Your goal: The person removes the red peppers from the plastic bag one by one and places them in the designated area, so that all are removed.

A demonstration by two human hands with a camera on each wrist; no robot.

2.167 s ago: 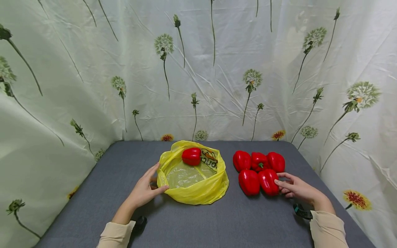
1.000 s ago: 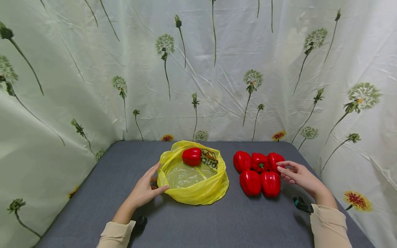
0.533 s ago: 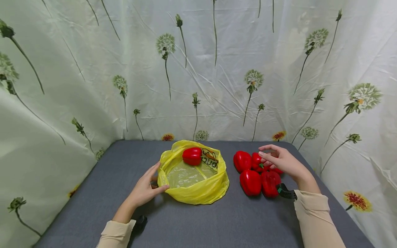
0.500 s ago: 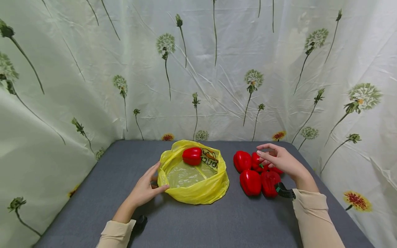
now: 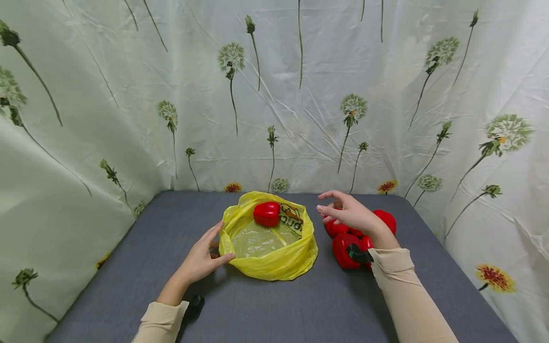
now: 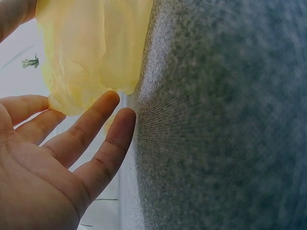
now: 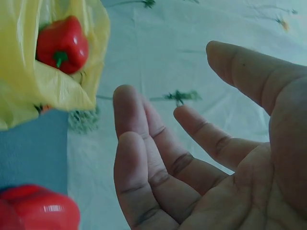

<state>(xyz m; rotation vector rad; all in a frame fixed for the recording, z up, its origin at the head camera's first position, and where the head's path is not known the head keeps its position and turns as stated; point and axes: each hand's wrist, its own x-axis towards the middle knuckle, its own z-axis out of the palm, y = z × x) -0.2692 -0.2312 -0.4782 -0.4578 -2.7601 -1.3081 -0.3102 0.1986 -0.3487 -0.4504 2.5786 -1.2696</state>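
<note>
A yellow plastic bag (image 5: 279, 267) stands with its mouth spread wide, and one red bell pepper (image 5: 266, 214) lies inside at the back. My left hand (image 5: 198, 259) touches the bag's left side, thumb and forefinger apart at the rim; in the left wrist view its fingers reach out fairly straight along the bag's wall (image 6: 96, 48). My right hand (image 5: 353, 214) is over the group of red bell peppers (image 5: 345, 250), right of the bag, and partly hides them. Its fingers are loosely bent with nothing between them, as the right wrist view of the hand (image 7: 230, 191) shows.
A grey cloth-covered table (image 5: 274, 309) bears everything. White curtains (image 5: 300, 119) printed with dandelions hang behind and at both sides. A dark strap (image 5: 359, 254) sits at the right wrist, and a dark device (image 5: 196, 306) at the left.
My right hand has left the front right pepper, risen over the group and moved left toward the bag. My left hand has stayed at the bag's rim.
</note>
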